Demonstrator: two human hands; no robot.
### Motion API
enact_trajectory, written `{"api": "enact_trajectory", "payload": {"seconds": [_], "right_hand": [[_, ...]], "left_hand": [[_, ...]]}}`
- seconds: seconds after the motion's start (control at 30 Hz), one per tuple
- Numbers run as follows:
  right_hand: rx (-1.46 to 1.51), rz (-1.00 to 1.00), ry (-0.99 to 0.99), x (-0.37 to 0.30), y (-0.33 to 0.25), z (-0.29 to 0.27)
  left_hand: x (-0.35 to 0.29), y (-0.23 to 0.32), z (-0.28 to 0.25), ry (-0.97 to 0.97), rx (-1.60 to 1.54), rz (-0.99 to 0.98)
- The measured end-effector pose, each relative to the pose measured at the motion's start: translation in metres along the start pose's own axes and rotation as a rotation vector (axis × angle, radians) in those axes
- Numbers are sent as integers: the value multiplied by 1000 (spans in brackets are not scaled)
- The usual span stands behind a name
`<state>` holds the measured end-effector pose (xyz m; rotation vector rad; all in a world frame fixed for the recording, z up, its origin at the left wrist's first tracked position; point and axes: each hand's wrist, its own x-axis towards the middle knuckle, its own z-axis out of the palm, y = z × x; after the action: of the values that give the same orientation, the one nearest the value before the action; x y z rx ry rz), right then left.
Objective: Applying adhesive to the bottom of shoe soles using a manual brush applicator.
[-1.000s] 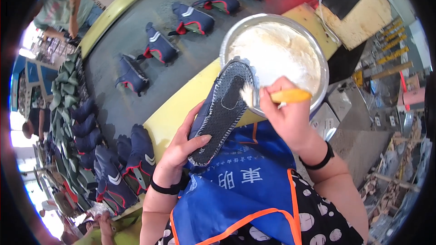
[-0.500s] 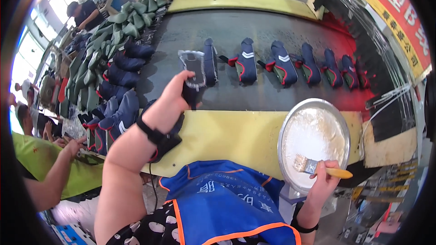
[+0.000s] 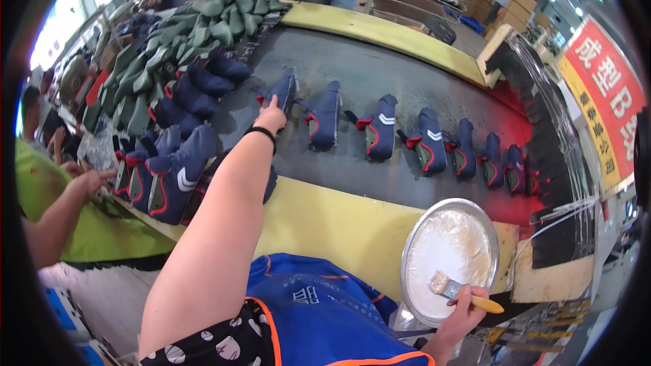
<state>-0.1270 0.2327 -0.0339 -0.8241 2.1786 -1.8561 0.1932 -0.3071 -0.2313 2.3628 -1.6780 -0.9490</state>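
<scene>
At the far left of the dark belt (image 3: 319, 183), my left hand (image 3: 270, 119) is on a navy shoe upper (image 3: 283, 88) with red trim. Its fingers are closed about the near end, though the shoe hides part of the grip. To the right, several like uppers stretch away in a row, the nearest being another navy shoe upper (image 3: 326, 116). My right hand (image 3: 466, 303) grips the yellow handle of a paintbrush (image 3: 449, 287). The pale bristles are over a round metal bowl (image 3: 405, 264) of white paste (image 3: 454, 240).
A yellow board (image 3: 319, 220) edges the belt nearest me. Grey-green shoe lasts (image 3: 135, 81) are heaped at left, beside more navy uppers (image 3: 182, 171). A co-worker's arm (image 3: 57, 220) reaches in at left. A red-lit opening (image 3: 519, 129) stands at the belt's right end.
My left hand has lowered the shoe upper from an underside-up hold onto the belt, reaching farther out. The brush stays over the bowl. The whole view has shifted and tilted.
</scene>
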Motion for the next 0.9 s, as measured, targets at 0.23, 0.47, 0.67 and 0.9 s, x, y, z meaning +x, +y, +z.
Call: {"api": "enact_trajectory", "payload": {"seconds": [0.23,0.47,0.67,0.9], "right_hand": [[-40,-103,-9,1,-7,22],[-13,-191,-28,-1,-15,31],[39,-127,-31,-1,-8,36],[98,-113,-59,-8,-14,40]], "left_hand": [[-172,66,-28,107,-345,244],[-362,-57,-58,466,-125,1147],[-363,-160,-119,824,460,268],[-341,-198,-126,804,476,115]]}}
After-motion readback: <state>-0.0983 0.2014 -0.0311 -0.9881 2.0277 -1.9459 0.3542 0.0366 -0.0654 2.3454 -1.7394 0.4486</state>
